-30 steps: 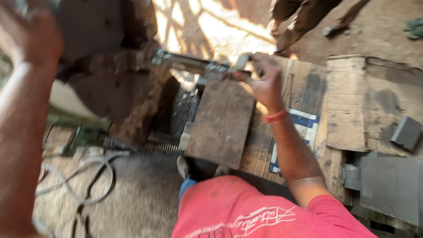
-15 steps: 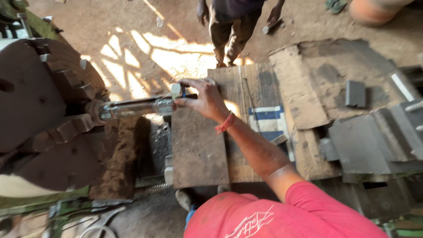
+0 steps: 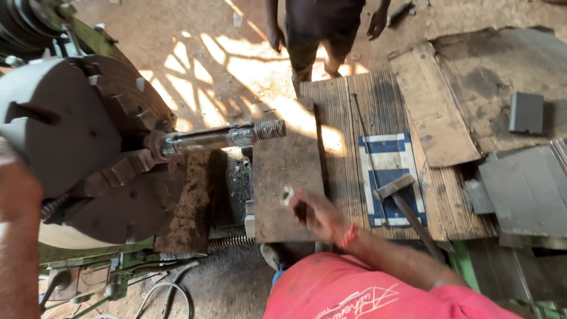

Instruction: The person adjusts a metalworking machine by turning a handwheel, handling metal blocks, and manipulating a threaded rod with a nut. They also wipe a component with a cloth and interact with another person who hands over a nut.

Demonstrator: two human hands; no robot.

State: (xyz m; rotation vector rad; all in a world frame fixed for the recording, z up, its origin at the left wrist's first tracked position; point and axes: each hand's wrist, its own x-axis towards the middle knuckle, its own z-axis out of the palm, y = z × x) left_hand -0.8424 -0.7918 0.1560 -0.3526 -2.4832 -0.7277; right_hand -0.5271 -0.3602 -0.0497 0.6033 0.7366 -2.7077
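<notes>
Pinching a small metal nut point(image 3: 287, 194) in my right hand point(image 3: 319, 215) over the worn steel plate point(image 3: 283, 171), I judge it hard, light, likely slippery; my blurred left hand's point(image 3: 18, 195) grip is unclear.

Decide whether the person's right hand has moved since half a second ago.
Yes. The right hand has left the threaded steel rod in the lathe chuck and drawn back towards the person's body.

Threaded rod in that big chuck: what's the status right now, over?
Right hand over metal plate, fingers closed on a small nut. Left hand out of frame, forearm only. Threaded rod clamped in chuck, untouched. Hammer on bench; bystander beyond.
</notes>
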